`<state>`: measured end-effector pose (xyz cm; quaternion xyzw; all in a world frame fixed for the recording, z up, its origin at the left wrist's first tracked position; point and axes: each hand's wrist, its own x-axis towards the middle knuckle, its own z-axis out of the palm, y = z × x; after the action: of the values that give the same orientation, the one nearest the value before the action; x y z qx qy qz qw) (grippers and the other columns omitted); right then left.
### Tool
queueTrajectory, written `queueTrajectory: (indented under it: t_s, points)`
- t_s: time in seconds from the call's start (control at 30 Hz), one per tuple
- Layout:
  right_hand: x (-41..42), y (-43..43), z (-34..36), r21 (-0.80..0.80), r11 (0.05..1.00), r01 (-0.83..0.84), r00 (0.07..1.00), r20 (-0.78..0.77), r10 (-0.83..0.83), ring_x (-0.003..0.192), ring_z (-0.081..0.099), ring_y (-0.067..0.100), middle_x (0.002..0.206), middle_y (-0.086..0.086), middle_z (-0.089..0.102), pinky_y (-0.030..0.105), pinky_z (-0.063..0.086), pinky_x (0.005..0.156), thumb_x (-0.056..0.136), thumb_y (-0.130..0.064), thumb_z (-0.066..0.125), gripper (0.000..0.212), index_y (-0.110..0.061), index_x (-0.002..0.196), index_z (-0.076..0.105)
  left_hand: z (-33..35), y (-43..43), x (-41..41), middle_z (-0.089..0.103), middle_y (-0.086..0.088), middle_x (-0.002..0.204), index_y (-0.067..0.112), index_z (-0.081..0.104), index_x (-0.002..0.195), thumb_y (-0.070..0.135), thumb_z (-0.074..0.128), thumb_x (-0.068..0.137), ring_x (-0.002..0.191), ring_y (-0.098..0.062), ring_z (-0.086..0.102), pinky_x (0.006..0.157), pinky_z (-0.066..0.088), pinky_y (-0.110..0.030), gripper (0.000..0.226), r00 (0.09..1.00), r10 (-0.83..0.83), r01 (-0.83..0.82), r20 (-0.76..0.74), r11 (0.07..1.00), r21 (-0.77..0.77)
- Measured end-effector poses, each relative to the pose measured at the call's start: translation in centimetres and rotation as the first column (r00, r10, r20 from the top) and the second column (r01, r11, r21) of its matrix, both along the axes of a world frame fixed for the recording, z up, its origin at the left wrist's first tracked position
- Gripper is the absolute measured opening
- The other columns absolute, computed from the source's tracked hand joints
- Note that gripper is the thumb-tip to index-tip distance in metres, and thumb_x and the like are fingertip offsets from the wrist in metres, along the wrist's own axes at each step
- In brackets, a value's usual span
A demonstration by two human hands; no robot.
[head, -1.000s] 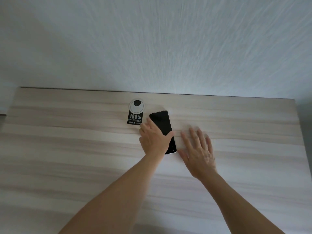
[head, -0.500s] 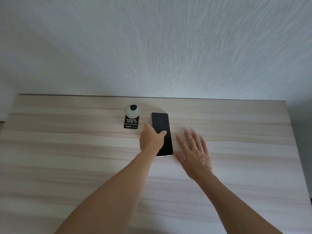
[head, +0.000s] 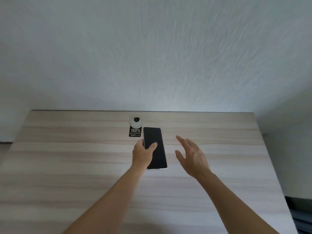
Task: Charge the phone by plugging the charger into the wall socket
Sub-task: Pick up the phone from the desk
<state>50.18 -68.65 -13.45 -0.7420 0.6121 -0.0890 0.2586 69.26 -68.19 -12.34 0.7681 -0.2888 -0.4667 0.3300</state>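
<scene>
phone [head: 155, 149] lies flat on the desk [head: 67, 166], left hand [head: 142, 154] pinching its 9 o'clock edge, thumb on screen. right hand [head: 192, 156] spread, holding nothing. probably best lifted level; no charger in sight.

A pale wood-grain tabletop [head: 67, 166] fills the lower half of the view, its grain running in long horizontal bands of beige and grey. Its far edge meets a white wall [head: 152, 56] with a fine streaked texture. Near the middle of that far edge sits a round white cable grommet [head: 136, 122] set into the surface, with a dark opening at its top. Directly below the grommet lies a black label [head: 135, 132] printed "100%" in white; its smaller lettering is illegible. A dark strip of floor [head: 302, 215] shows at lower right.
</scene>
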Motion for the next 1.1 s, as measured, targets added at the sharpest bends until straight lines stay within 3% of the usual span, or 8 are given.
queueTrajectory:
  t_s: [0.17, 0.3, 0.43, 0.53, 0.7, 0.9, 1.1]
  points:
    - [2.5, 5.0, 4.8, -0.152, 0.986, 0.063, 0.977, 0.211, -0.03, 0.1, 0.063, 0.013, 0.115, -0.003, 0.066, 0.034, 0.057, 0.082, 0.096, -0.04, 0.051, 0.043, -0.026, 0.136, 0.047, 5.2, 3.5, 1.0, 0.071, -0.002, 0.102, 0.015, 0.063, 0.11, 0.022, 0.069, 0.09, 0.096, -0.02, 0.068, 0.078, 0.057, -0.035, 0.021, 0.985, -0.047, 0.02, -0.168, 0.987, -0.158]
    - [5.3, 9.3, 7.5, -0.01, 0.992, 0.129, 0.889, 0.445, -0.111, 0.083, 0.067, 0.005, 0.098, -0.011, 0.068, 0.03, 0.058, 0.072, 0.094, -0.046, 0.05, 0.031, -0.027, 0.114, 0.064, 8.7, 6.4, 2.3, 0.073, -0.002, 0.101, 0.017, 0.065, 0.109, 0.022, 0.07, 0.089, 0.095, -0.02, 0.071, 0.072, 0.058, -0.032, 0.02, 0.958, -0.069, 0.004, -0.277, 0.973, -0.23]
    - [8.4, 12.4, 9.1, 0.098, 0.985, 0.145, 0.807, 0.564, -0.175, 0.063, 0.063, 0.01, 0.07, -0.011, 0.066, 0.019, 0.047, 0.056, 0.098, -0.034, 0.051, 0.017, -0.027, 0.092, 0.065, 10.2, 9.2, 4.2, 0.075, -0.002, 0.099, 0.021, 0.067, 0.104, 0.026, 0.07, 0.089, 0.092, -0.021, 0.072, 0.078, 0.061, -0.04, 0.017, 0.949, -0.084, 0.01, -0.302, 0.971, -0.241]
    - [10.1, 14.4, 9.8, 0.156, 0.974, 0.163, 0.753, 0.618, -0.225, 0.057, 0.062, 0.019, 0.066, 0.008, 0.064, 0.024, 0.046, 0.051, 0.1, -0.032, 0.049, 0.023, -0.021, 0.089, 0.066, 10.5, 11.0, 5.8, 0.074, -0.002, 0.099, 0.025, 0.066, 0.104, 0.029, 0.07, 0.088, 0.092, -0.024, 0.072, 0.08, 0.061, -0.046, 0.017, 0.946, -0.073, -0.001, -0.315, 0.973, -0.231]
    - [12.4, 17.1, 10.3, 0.269, 0.946, 0.181, 0.669, 0.671, -0.319, 0.051, 0.06, 0.021, 0.07, 0.012, 0.066, 0.02, 0.044, 0.047, 0.1, -0.029, 0.049, 0.023, -0.016, 0.092, 0.067, 10.2, 13.8, 7.7, 0.074, -0.005, 0.098, 0.022, 0.066, 0.103, 0.027, 0.069, 0.089, 0.089, -0.024, 0.073, 0.078, 0.062, -0.047, 0.015, 0.935, -0.069, -0.016, -0.347, 0.972, -0.236]
    - [14.2, 20.2, 9.9, 0.313, 0.919, 0.239, 0.656, 0.646, -0.39, 0.047, 0.061, 0.018, 0.056, -0.001, 0.059, 0.031, 0.048, 0.049, 0.099, -0.029, 0.052, 0.021, -0.014, 0.09, 0.063, 9.2, 16.1, 9.0, 0.075, -0.005, 0.098, 0.021, 0.065, 0.106, 0.024, 0.069, 0.09, 0.088, -0.021, 0.073, 0.074, 0.061, -0.038, 0.017, 0.921, -0.107, 0.007, -0.376, 0.966, -0.258]
    - [15.0, 21.8, 9.6, 0.331, 0.917, 0.222, 0.683, 0.619, -0.388, 0.044, 0.056, 0.017, 0.063, 0.02, 0.063, 0.029, 0.044, 0.045, 0.099, -0.033, 0.05, 0.026, -0.011, 0.09, 0.06, 8.8, 18.3, 9.6, 0.073, -0.006, 0.1, 0.022, 0.063, 0.106, 0.027, 0.07, 0.09, 0.089, -0.024, 0.073, 0.073, 0.062, -0.041, 0.018, 0.922, -0.106, 0.007, -0.372, 0.966, -0.26]
